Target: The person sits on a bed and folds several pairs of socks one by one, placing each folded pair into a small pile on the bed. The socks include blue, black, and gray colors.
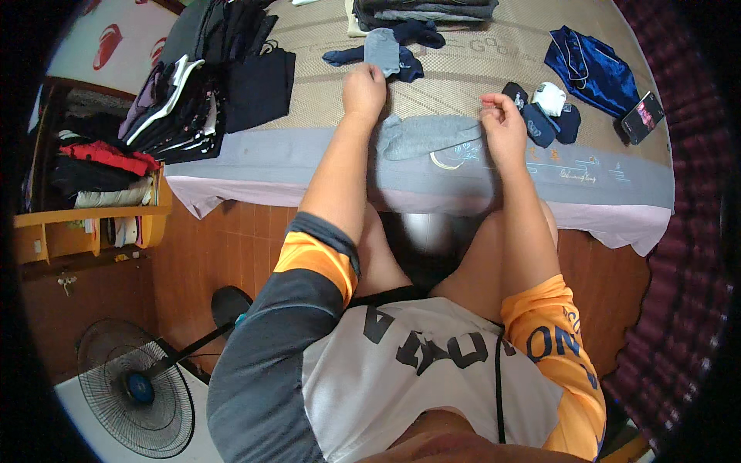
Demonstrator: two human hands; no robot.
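My left hand grips the near end of a light grey sock, which extends over dark navy socks on the bed. Another light grey sock lies flat and lengthwise near the bed's front edge. At its right end is my right hand, fingers curled; whether it touches or pinches that sock is not clear. Just right of that hand sits a cluster of rolled socks, with a white one among dark ones.
Folded dark clothes are stacked at the bed's left, and more at the back. Shiny blue clothing and a phone lie at right. A shelf and a standing fan are on the left.
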